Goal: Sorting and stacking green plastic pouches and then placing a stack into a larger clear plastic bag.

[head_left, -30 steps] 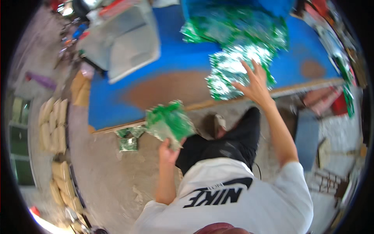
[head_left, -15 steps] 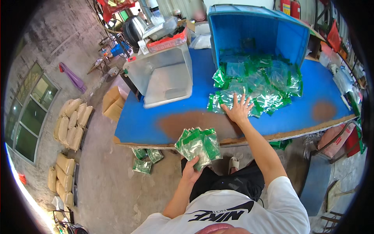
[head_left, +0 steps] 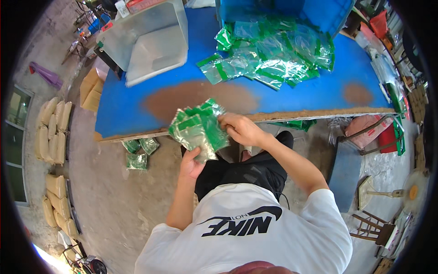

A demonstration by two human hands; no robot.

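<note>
My left hand (head_left: 192,163) grips the lower end of a fanned stack of clear plastic packets (head_left: 195,133) with green bands, held in front of the table's near edge. At the stack's right side, my right hand (head_left: 244,129) has its fingers pinched on the edge of a packet; how many it holds is hidden. Beyond both hands, a loose pile of similar packets (head_left: 273,64) spills from a tipped blue bin (head_left: 340,18) onto the blue tabletop (head_left: 315,93).
A translucent plastic box (head_left: 157,59) lies on its side at the table's left. Several green packets (head_left: 137,160) are on the floor below it. Stacked tan sacks (head_left: 54,132) stand far left. A bench (head_left: 345,171) and small wooden stool (head_left: 374,228) are at right.
My right hand has left the pile and come back to the stack in my left hand, its spread fingers now pinched. The view has tilted down and shifted right.
</note>
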